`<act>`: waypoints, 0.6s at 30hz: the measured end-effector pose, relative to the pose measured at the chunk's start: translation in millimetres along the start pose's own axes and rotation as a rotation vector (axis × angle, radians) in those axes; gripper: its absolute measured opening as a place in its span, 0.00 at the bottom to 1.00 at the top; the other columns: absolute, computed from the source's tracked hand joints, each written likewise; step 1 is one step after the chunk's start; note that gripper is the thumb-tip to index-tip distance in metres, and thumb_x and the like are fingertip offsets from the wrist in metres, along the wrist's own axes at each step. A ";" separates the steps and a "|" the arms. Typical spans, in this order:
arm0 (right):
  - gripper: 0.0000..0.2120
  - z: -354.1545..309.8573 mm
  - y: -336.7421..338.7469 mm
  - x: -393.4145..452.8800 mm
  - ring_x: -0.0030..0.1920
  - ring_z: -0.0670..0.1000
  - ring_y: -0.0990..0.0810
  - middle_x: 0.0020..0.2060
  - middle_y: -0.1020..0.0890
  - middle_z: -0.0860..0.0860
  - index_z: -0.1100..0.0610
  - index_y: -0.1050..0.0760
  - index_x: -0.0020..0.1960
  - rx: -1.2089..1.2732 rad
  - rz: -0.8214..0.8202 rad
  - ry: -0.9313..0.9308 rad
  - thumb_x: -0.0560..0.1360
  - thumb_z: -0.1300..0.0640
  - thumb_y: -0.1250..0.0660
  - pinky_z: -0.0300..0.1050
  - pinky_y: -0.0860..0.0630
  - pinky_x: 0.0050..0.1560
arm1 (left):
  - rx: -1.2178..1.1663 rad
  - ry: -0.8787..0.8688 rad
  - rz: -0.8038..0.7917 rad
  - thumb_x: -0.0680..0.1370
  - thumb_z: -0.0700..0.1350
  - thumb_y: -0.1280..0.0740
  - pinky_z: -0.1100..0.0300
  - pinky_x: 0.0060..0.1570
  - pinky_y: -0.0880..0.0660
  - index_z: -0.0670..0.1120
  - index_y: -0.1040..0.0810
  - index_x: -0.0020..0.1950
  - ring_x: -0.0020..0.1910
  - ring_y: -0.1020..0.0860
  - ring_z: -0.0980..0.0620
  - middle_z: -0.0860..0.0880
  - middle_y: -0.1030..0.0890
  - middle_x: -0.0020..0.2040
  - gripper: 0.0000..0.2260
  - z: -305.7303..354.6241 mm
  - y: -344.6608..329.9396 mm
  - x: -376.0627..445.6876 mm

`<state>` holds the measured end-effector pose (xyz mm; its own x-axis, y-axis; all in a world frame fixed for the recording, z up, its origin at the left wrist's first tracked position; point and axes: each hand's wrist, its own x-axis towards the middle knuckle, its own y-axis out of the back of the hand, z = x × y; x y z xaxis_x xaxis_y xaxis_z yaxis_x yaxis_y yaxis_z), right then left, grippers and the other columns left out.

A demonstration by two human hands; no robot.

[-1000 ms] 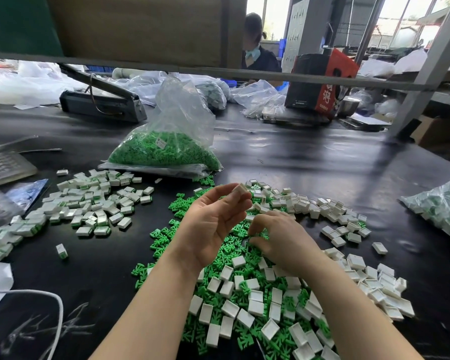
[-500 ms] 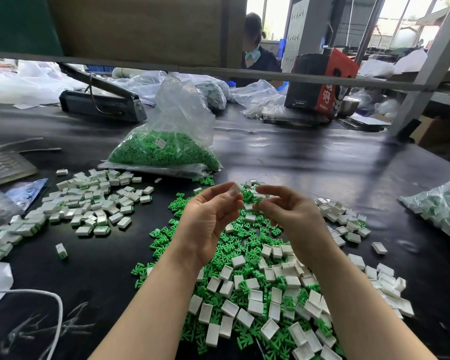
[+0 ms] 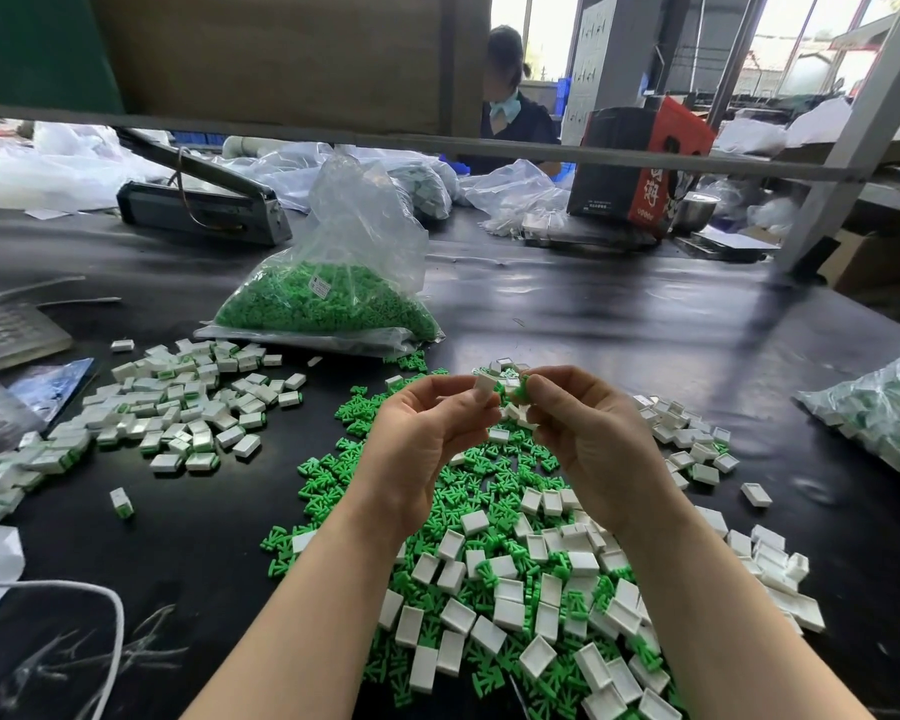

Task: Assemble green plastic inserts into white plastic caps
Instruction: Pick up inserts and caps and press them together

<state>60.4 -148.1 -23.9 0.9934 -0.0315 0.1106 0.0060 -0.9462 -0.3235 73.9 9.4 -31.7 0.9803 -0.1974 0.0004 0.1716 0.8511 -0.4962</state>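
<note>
Above the worktop (image 3: pixel 619 324), the left hand (image 3: pixel 427 433) pinches a white cap (image 3: pixel 484 388); the right hand (image 3: pixel 588 433) pinches a green insert (image 3: pixel 520 391), mostly hidden by its fingertips. Whether the parts touch is unclear.

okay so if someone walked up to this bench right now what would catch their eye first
Probably the two raised hands at centre: the left hand pinches a white cap, the right hand a green insert. Below them sprawls a green-and-white parts heap, and behind sits a clear bag of inserts.
</note>
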 end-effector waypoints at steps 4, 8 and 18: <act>0.06 2.8 -1.9 0.7 0.33 0.46 0.27 0.33 0.20 0.51 0.59 0.19 0.43 -0.014 0.028 0.043 0.67 0.59 0.28 0.35 0.29 0.31 | 0.143 -0.071 0.015 0.66 0.46 0.24 0.65 0.38 0.22 0.43 0.18 0.47 0.41 0.15 0.50 0.44 0.14 0.42 0.12 -2.8 -2.2 -0.7; 0.08 4.7 -3.2 1.4 0.33 0.47 0.27 0.33 0.19 0.51 0.59 0.19 0.44 -0.072 0.073 0.092 0.67 0.58 0.27 0.37 0.30 0.32 | 0.237 -0.114 0.015 0.66 0.47 0.24 0.65 0.37 0.22 0.43 0.18 0.46 0.40 0.15 0.50 0.44 0.14 0.40 0.13 -3.3 -2.2 -1.4; 0.04 5.1 -3.5 -0.7 0.30 0.42 0.26 0.31 0.19 0.46 0.59 0.18 0.44 -0.167 0.060 0.138 0.70 0.59 0.27 0.34 0.29 0.32 | 0.302 -0.184 0.006 0.72 0.40 0.25 0.65 0.37 0.22 0.42 0.16 0.45 0.37 0.17 0.50 0.43 0.15 0.40 0.03 -3.9 -1.9 -1.7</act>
<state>60.2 -143.2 -27.7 0.9661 -0.1222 0.2273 -0.0831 -0.9812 -0.1743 71.5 6.2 -34.2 0.9778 -0.1244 0.1684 0.1600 0.9628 -0.2179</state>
